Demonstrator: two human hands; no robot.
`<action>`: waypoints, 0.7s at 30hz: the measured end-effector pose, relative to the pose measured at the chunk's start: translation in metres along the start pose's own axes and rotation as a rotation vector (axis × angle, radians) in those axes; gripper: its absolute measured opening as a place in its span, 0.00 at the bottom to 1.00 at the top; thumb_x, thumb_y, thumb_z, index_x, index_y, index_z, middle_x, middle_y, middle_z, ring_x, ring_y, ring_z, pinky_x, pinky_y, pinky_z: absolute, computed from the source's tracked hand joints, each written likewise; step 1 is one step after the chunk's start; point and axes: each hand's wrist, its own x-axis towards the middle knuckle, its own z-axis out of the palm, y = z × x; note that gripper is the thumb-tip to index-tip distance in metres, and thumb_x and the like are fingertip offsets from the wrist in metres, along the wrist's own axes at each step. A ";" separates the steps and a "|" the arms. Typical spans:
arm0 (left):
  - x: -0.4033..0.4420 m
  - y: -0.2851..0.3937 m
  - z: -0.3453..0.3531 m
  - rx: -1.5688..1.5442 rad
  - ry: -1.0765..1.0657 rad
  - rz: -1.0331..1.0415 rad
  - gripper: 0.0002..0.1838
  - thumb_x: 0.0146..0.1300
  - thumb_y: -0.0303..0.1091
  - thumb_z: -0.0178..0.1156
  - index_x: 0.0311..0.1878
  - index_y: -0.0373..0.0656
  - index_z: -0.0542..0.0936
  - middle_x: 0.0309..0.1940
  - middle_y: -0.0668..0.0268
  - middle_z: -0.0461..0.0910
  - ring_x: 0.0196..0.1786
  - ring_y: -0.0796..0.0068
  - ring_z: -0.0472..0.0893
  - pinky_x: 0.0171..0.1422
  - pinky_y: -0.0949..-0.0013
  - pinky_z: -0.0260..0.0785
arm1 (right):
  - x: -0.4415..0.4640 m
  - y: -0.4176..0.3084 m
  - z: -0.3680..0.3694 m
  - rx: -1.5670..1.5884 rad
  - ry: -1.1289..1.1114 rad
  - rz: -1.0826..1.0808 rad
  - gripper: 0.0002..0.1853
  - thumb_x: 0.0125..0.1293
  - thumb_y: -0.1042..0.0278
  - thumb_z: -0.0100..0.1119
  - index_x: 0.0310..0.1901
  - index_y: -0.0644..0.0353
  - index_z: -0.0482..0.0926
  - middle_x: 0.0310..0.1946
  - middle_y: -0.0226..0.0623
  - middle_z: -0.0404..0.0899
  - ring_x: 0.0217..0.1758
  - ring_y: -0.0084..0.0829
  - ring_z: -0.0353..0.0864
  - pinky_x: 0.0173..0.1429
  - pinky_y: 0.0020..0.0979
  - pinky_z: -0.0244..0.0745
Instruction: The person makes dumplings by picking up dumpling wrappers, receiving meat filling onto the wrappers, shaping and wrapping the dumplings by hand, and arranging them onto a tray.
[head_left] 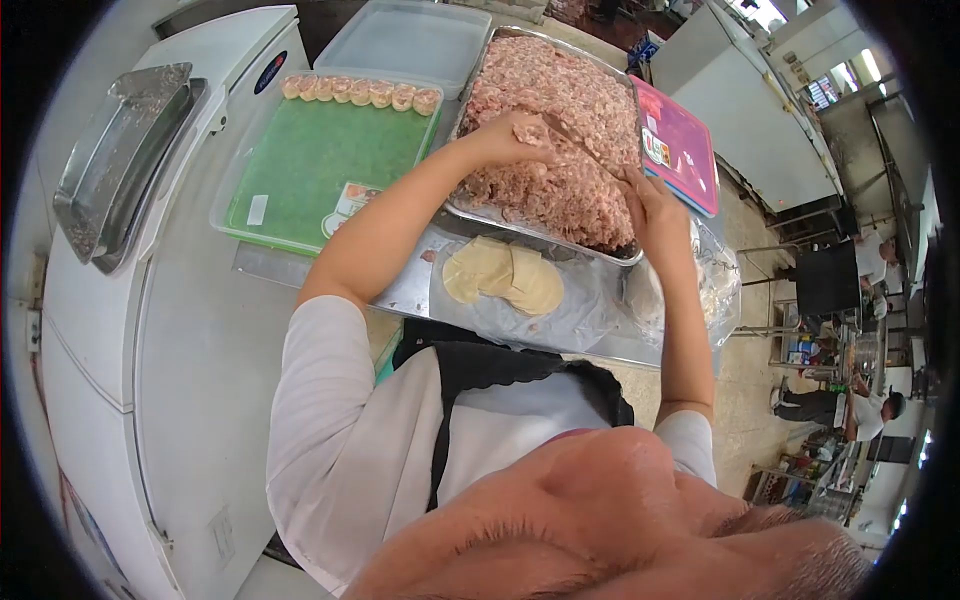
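Observation:
A deep metal tray (pixel 610 255) heaped with ground meat (pixel 560 75) lies in front of me. Over its left part, my left hand (pixel 505 140) is closed, fingers curled around a small lump of ground meat (pixel 531 128); whether a wrapper lies under the lump is hidden. My right hand (pixel 655 205), at the tray's right edge, grips a thin, long utensil (pixel 592 153). Its narrow blade reaches across the meat toward my left hand; its exact kind is unclear. Nearer me, round pale dough wrappers (pixel 515 278) lie overlapping on a plastic sheet (pixel 590 300).
On the left, a green-bottomed container (pixel 300 160) holds a row of filled dumplings (pixel 365 92). Behind it sits a clear plastic lid (pixel 400 45). A pink lid (pixel 680 140) and plastic bag (pixel 715 290) are right. Metal pans (pixel 125 165) rest on a white freezer (pixel 215 300). Two people stand far right.

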 end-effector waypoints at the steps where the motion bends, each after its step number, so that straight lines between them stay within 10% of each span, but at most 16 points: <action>1: -0.001 0.003 0.000 -0.026 0.038 0.042 0.23 0.51 0.47 0.74 0.43 0.42 0.79 0.42 0.64 0.83 0.49 0.73 0.80 0.54 0.67 0.70 | 0.000 -0.001 0.008 0.030 -0.003 -0.034 0.14 0.66 0.68 0.60 0.51 0.62 0.80 0.44 0.51 0.81 0.43 0.51 0.82 0.46 0.41 0.77; 9: -0.012 0.082 -0.014 -0.017 -0.036 -0.255 0.34 0.54 0.45 0.72 0.63 0.48 0.71 0.57 0.56 0.76 0.48 0.71 0.81 0.59 0.65 0.70 | -0.013 0.035 0.003 0.027 -0.197 0.167 0.14 0.68 0.64 0.59 0.51 0.61 0.82 0.41 0.52 0.83 0.44 0.46 0.83 0.48 0.38 0.76; 13: -0.012 0.079 -0.007 0.294 0.136 0.282 0.32 0.53 0.43 0.74 0.61 0.47 0.74 0.54 0.57 0.78 0.44 0.72 0.81 0.55 0.67 0.72 | -0.021 0.032 -0.020 0.436 -0.110 0.143 0.15 0.68 0.62 0.59 0.49 0.64 0.82 0.44 0.48 0.84 0.44 0.35 0.84 0.51 0.33 0.75; 21: -0.008 0.045 -0.008 0.171 0.050 0.061 0.25 0.50 0.52 0.73 0.41 0.42 0.82 0.36 0.60 0.84 0.38 0.61 0.82 0.47 0.63 0.73 | -0.001 0.027 -0.009 0.182 -0.095 -0.084 0.13 0.68 0.63 0.58 0.50 0.58 0.82 0.39 0.47 0.82 0.41 0.50 0.81 0.44 0.42 0.75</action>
